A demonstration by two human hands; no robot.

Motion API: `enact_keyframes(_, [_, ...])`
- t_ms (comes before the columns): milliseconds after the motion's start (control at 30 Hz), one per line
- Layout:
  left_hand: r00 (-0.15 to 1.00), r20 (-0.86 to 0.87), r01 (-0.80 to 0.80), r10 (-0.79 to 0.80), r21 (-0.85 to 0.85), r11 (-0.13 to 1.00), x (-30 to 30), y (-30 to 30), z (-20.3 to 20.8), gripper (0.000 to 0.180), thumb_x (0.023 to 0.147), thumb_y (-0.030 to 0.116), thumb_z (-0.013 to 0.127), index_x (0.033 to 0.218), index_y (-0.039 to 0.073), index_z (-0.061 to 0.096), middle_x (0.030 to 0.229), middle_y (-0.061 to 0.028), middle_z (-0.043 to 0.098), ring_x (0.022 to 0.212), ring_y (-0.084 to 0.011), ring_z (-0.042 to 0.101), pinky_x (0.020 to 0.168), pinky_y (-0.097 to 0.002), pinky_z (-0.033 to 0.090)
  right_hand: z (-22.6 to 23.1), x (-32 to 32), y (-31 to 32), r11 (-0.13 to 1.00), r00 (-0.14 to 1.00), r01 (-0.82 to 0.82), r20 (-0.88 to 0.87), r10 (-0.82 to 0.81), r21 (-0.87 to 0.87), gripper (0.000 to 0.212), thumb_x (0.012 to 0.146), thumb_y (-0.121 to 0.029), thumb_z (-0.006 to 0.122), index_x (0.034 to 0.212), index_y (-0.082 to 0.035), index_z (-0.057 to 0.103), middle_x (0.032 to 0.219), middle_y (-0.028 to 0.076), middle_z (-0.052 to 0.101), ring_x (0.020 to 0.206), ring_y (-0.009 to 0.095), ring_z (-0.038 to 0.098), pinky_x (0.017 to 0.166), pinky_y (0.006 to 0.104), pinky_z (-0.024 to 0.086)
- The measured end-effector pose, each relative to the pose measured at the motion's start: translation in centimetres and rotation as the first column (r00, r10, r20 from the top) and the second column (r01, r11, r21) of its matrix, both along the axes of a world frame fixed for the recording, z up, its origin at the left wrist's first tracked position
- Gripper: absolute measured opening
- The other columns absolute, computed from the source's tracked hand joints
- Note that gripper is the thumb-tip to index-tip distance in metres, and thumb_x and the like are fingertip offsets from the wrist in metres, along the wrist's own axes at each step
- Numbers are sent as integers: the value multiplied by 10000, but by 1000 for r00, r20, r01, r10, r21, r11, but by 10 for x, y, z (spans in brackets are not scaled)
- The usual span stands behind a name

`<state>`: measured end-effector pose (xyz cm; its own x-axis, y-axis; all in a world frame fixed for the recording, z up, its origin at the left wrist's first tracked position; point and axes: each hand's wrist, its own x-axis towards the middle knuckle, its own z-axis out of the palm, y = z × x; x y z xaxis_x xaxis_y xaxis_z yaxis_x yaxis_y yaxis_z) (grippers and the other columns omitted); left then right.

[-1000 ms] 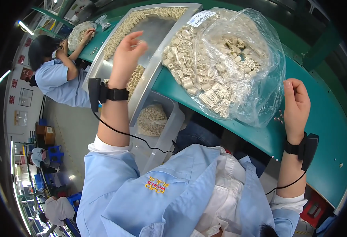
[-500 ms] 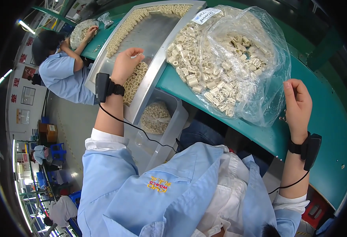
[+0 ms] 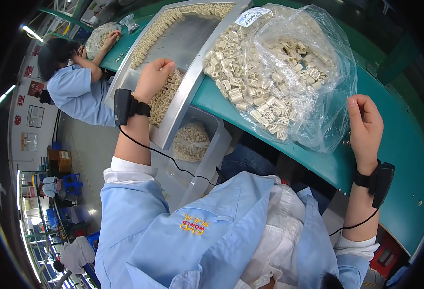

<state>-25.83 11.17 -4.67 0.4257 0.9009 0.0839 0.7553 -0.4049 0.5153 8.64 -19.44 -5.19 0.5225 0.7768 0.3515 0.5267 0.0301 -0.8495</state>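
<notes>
Over the right side of a metal-framed tray (image 3: 200, 36), my left hand (image 3: 155, 79) is closed with thumb and fingers pressed together. Anything in its fingertips is too small to make out. Beneath and beside that hand lie rows of small beige ring-like parts (image 3: 166, 98). My right hand (image 3: 366, 127) is raised at the right edge of a big clear plastic bag (image 3: 335, 127), its fingers curled and thumb against the forefinger. Whatever it holds is hidden. Loose beige plastic parts (image 3: 272, 103) fill the open bag, which lies on the green table (image 3: 400, 159).
A grey plastic bin (image 3: 219, 144) below the tray holds a tied bag of small beige parts (image 3: 191, 143). Tiny shiny pieces (image 3: 347, 143) show beside my right wrist. At the far left, a co-worker in a light-blue shirt (image 3: 74, 89) handles another bag (image 3: 98, 39).
My left hand's fingertips have drawn in and turned slightly over the tray parts. My right hand stays almost in place by the bag.
</notes>
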Motion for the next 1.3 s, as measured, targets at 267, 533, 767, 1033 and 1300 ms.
enact_keyframes(267, [877, 246, 363, -413, 224, 904, 88, -55, 39, 241, 850, 232, 570, 948, 18, 620, 820, -104, 635, 759, -187, 594, 686, -290, 458, -2, 7, 0, 1000, 998, 24, -55, -23, 10, 157, 897, -167, 548, 894, -11, 567, 761, -55, 500, 680, 15, 409, 602, 152, 328])
enact_keyframes(533, [727, -154, 686, -669, 131, 715, 217, -114, 30, 173, 820, 175, 595, 895, 20, 606, 846, -142, 620, 792, -247, 602, 671, -347, 472, -10, 19, 5, 993, 992, 106, -81, -101, 60, 162, 888, -175, 563, 895, -13, 577, 744, -64, 502, 672, 9, 406, 592, 152, 323])
enact_keyframes(767, [712, -278, 700, -645, 206, 684, 225, -120, 7, 214, 784, 222, 613, 856, 21, 616, 838, -175, 610, 827, -316, 588, 708, -397, 464, -2, 19, 1, 981, 969, 191, -162, -184, 23, 175, 876, -193, 581, 878, -18, 584, 716, -67, 501, 649, 12, 403, 572, 161, 323])
enact_keyframes(1033, [584, 450, 653, -676, 234, 720, 270, -163, -9, 179, 785, 139, 635, 899, 9, 586, 808, -92, 607, 722, -187, 586, 648, -298, 465, 4, 48, -12, 962, 961, 273, -31, -274, -17, 185, 869, -202, 589, 865, -17, 594, 692, -71, 488, 634, 17, 398, 568, 165, 327])
enact_keyframes(1300, [491, 647, 751, -583, 24, 660, 284, -163, -30, 208, 767, 159, 657, 916, 23, 610, 806, -87, 620, 746, -175, 592, 667, -280, 468, -3, 25, -55, 948, 970, 147, 227, -83, -282, 137, 827, -119, 603, 924, -23, 610, 818, 23, 567, 724, 112, 507, 638, 253, 412])
